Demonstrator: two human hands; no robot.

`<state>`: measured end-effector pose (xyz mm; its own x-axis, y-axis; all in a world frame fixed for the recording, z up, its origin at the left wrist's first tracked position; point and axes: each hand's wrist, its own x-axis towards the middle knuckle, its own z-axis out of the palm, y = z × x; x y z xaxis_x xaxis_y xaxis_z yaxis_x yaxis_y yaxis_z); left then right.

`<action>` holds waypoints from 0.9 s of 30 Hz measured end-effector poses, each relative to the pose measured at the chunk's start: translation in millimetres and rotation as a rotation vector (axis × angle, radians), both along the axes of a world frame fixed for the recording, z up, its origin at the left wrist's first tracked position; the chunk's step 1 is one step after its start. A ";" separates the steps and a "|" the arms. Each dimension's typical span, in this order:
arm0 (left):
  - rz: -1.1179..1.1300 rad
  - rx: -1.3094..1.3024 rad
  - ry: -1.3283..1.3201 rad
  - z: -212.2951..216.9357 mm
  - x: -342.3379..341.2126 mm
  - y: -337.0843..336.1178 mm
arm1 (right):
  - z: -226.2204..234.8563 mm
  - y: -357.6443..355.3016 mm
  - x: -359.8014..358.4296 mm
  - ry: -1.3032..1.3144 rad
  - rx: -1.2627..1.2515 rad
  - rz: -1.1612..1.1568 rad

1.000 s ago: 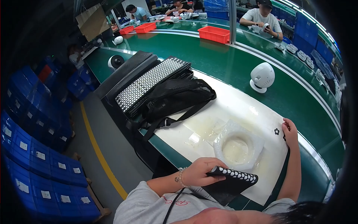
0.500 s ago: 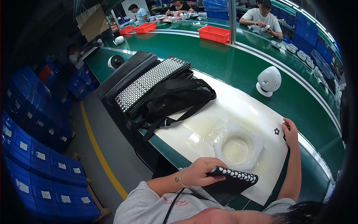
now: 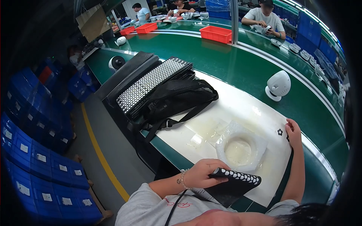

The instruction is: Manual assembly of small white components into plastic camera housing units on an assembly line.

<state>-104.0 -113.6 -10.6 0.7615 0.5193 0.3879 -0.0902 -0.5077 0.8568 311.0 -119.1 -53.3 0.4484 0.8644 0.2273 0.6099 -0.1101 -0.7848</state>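
Observation:
My left hand [image 3: 206, 173] is closed on the edge of a black sheet [image 3: 230, 190], bent or folded, with rows of white rounded pads [image 3: 241, 175] along its upper edge. The sheet tilts down toward my shirt. My right hand [image 3: 294, 132] rests at the right edge of a white board [image 3: 245, 107], fingers laid out on it. Beside those fingertips is a black flower-shaped piece [image 3: 279, 132]; a second is partly covered by the hand. Between my hands sits a whitish foam block [image 3: 225, 137] with a round hollow.
Farther left lie a black mesh bag [image 3: 181, 98] with straps and a white-dotted black sheet [image 3: 158, 83]. A white rounded device [image 3: 279, 86] stands on the green belt [image 3: 241, 71]. Red bins [image 3: 216, 34] and several co-workers are beyond; blue crates [image 3: 34, 154] are stacked at left.
The white rounded device has shifted right and slightly nearer on the green belt. Co-workers' hands have moved a little. Both my hands look the same.

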 end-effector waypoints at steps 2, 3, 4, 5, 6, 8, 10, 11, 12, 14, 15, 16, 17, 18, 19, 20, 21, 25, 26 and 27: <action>0.001 0.003 0.003 0.7 -0.3 0.1 | -0.7 0.7 0.3 -0.001 0.000 0.000; 0.003 0.007 -0.002 0.9 -0.4 -0.2 | -1.2 0.7 0.8 -0.012 0.001 0.003; 0.004 0.011 -0.007 1.3 -0.6 -0.5 | -1.3 0.6 0.8 -0.024 0.003 0.005; 0.004 0.013 -0.007 1.6 -0.6 -1.5 | 0.1 -0.3 0.1 -0.024 0.004 0.004; 0.005 0.016 0.000 1.7 -0.8 -2.7 | 2.7 -1.4 -1.9 -0.005 0.008 -0.001; -0.015 0.013 0.006 0.3 0.8 -2.0 | 6.0 -5.1 -5.6 0.013 0.004 -0.027; -0.019 -0.009 0.028 -3.6 3.1 2.2 | 8.4 -7.2 -11.7 -0.451 -0.009 -0.027; -0.058 -0.013 0.023 -2.4 4.0 2.2 | 10.2 -8.9 -17.1 -0.547 0.003 -0.034; -0.035 0.010 0.025 0.5 2.3 0.1 | 10.7 -4.7 -26.2 -0.641 0.015 -0.034; -0.048 0.022 0.019 2.2 3.1 -1.0 | 14.4 8.6 -47.5 -0.622 -0.053 0.050; -0.025 0.032 0.018 3.4 4.1 -0.9 | 7.1 14.6 -51.7 -0.601 -0.050 0.075; -0.005 0.040 0.014 4.0 4.5 -1.4 | 3.1 17.3 -55.6 -0.583 -0.050 0.096; -0.006 0.080 0.010 1.2 4.8 -1.4 | 7.0 25.2 -63.9 -0.596 -0.164 0.097; -0.023 0.076 0.002 0.2 4.8 -1.3 | 10.9 35.9 -70.8 -0.606 -0.274 0.103; -0.011 0.075 -0.001 0.0 4.8 -0.6 | 11.7 44.3 -72.9 -0.611 -0.284 0.084; 0.007 0.077 -0.003 0.3 4.8 -0.1 | 12.3 53.4 -73.8 -0.608 -0.352 0.035; 0.001 0.081 -0.002 -0.1 5.0 0.3 | 11.9 62.4 -71.5 -0.605 -0.419 -0.010; 0.002 0.091 -0.001 0.5 7.0 0.4 | 7.5 100.5 -50.0 -0.586 -0.492 -0.165; 0.010 0.058 0.014 0.0 6.3 -0.1 | 4.8 106.8 -45.6 -0.576 -0.430 -0.232; 0.017 0.024 0.029 -0.1 5.7 -0.9 | 2.5 110.2 -41.3 -0.566 -0.368 -0.299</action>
